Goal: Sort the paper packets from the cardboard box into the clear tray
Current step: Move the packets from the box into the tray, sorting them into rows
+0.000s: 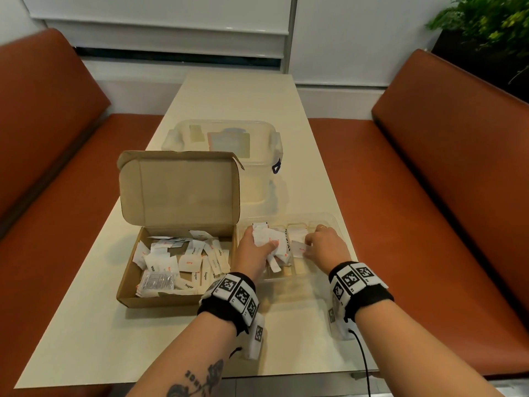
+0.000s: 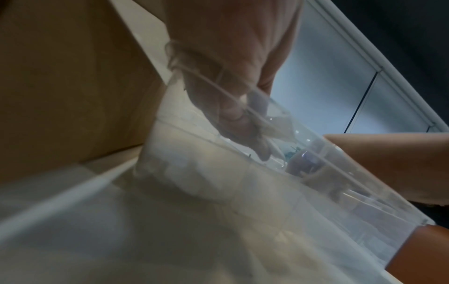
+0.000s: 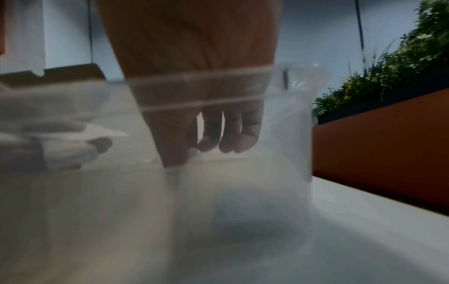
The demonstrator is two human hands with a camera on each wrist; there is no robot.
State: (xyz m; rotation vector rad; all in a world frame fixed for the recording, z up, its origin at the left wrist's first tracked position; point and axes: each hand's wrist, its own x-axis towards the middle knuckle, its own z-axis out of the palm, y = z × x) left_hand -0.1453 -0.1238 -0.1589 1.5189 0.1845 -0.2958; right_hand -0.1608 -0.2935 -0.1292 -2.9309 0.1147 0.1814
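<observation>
Both hands are being worked inside the clear tray [image 1: 337, 222]: a bunch of paper packets [image 1: 269, 239] is being grasped by the left hand [image 1: 253, 255], one packet [image 1: 299, 249] pinched by the right hand [image 1: 326, 247]. Many packets are still lying in the cardboard box [image 1: 160, 300].

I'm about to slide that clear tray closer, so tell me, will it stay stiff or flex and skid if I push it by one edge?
The clear tray looks thin-walled and see-through, so it probably flexes under a push. It holds only paper packets, so it is likely light and may skid on the smooth table. Both hands are in it now, which likely steadies it.
</observation>
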